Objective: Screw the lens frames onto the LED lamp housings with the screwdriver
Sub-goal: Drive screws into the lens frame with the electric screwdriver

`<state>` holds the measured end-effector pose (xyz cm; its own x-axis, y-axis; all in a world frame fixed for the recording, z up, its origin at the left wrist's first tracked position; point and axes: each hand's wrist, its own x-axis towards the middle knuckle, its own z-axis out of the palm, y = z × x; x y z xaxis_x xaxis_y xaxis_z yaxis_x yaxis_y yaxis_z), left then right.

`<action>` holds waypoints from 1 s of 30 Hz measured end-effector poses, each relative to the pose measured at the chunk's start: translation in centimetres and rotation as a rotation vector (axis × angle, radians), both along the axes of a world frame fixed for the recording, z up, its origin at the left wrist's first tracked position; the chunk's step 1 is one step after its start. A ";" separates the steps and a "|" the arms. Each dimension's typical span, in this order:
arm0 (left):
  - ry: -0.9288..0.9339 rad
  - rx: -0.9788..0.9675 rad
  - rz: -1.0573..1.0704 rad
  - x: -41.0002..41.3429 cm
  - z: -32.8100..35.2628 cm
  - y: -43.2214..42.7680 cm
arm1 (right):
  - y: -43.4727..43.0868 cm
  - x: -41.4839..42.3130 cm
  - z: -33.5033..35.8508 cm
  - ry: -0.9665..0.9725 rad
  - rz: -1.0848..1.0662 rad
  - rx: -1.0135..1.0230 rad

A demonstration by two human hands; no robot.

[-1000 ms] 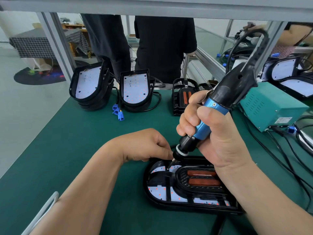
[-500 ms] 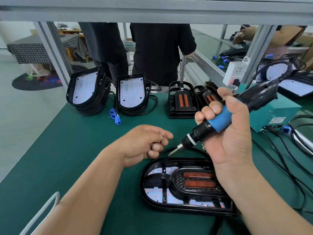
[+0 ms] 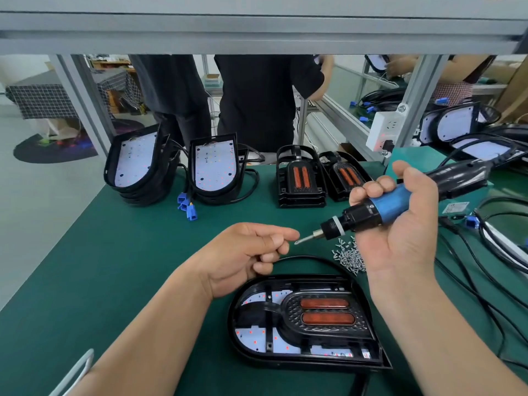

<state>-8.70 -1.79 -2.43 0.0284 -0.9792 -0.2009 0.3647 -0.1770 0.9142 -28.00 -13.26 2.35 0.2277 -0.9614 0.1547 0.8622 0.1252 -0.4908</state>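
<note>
Right hand is clamped on the screwdriver; left hand fingers are pinched together, contents unclear. Seat a screw squarely on the bit before driving into the lens frame.

Glossy black plastic housing, matt green mat

Green bench mat, aluminium frame, grey floor, checked tablecloth.

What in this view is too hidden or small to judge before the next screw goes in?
Head view only:
- Whether the left hand pinches a screw: curled fingers hide it.
- Screws already seated in the lens frame: too small to tell.
- Screw pile: partly behind the right hand.
- Screwdriver cable: leaves frame.
</note>
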 end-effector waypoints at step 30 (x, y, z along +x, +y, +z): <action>-0.048 -0.078 -0.033 -0.3 -0.2 -0.2 | -0.1 0.3 -0.6 0.027 -0.012 -0.004</action>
<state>-9.05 -1.99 -2.63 0.0034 -0.9923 -0.1235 0.3157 -0.1161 0.9417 -27.69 -13.39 1.78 0.2202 -0.9634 0.1526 0.8501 0.1128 -0.5144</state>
